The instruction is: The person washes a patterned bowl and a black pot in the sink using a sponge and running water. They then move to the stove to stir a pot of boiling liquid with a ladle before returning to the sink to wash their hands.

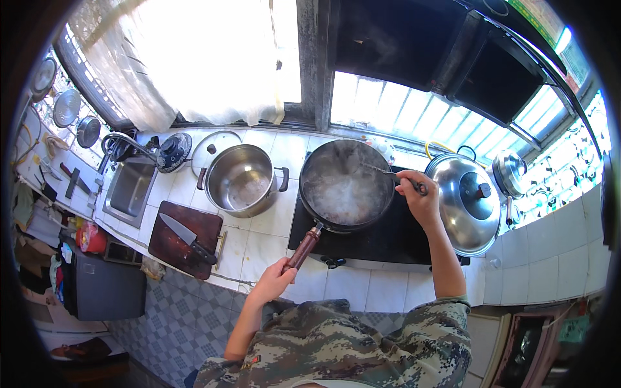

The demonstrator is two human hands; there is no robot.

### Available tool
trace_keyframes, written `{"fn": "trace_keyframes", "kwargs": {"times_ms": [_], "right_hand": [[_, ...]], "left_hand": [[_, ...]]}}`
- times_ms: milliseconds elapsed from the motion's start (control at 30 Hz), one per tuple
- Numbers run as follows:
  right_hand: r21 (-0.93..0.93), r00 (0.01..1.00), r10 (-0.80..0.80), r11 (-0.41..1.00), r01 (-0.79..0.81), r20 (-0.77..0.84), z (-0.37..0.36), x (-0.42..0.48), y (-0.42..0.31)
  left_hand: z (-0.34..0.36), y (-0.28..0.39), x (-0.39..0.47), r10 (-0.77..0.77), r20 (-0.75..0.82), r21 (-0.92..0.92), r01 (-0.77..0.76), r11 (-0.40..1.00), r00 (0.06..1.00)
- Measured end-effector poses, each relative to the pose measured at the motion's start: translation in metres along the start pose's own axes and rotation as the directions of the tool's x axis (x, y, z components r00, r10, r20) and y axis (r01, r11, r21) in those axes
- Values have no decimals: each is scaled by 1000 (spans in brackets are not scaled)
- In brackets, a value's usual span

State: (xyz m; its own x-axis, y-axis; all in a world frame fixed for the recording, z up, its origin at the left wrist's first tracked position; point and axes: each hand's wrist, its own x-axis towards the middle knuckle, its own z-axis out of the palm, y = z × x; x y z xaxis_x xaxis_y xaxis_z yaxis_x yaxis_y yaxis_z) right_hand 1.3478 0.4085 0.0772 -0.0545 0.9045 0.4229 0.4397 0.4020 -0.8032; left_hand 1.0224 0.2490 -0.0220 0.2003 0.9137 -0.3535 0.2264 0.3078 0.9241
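My left hand (274, 280) grips the brown wooden handle of a dark wok (310, 213), which stands on the black gas stove (407, 242). Steam rises from the wok and blurs its contents. Over the wok's right rim, my right hand (418, 194) holds a cooking utensil (394, 174) by its dark handle; its far end reaches into the steam, and its shape there cannot be told. Left of the stove sits an uncovered steel pot (242, 182) with two side handles. A kitchen knife (182, 233) lies on a dark red cutting board (162, 245) near the counter's front edge.
A large domed steel lid (456, 213) covers a vessel right of the wok. Behind the steel pot is a glass lid (220, 138). The sink (128, 191) and its faucet are at left, beside a patterned blue lidded pot (173, 153). A range hood (388, 43) hangs above.
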Motion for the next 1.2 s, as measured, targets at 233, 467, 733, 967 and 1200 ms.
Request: {"fn": "trace_keyframes", "kwargs": {"times_ms": [233,467,733,967,1200], "right_hand": [[-230,974,-184,950,211,132,-7,-20,-23],[-366,900,-382,823,434,208,-5,-30,-29],[-385,978,-147,902,194,148,-13,-29,-40],[118,851,520,852,-510,-80,-39,-49,-32],[640,722,691,570,-516,-34,27,-85,21]], "left_hand": [[0,-3,0,14,-11,-3,-14,1000,1000],[1,-9,1,37,-17,6,-36,999,999],[3,-10,4,34,-6,14,-34,999,999],[3,-1,1,11,-12,25,-11,1000,1000],[1,-4,-1,4,-34,34,-2,999,999]]}}
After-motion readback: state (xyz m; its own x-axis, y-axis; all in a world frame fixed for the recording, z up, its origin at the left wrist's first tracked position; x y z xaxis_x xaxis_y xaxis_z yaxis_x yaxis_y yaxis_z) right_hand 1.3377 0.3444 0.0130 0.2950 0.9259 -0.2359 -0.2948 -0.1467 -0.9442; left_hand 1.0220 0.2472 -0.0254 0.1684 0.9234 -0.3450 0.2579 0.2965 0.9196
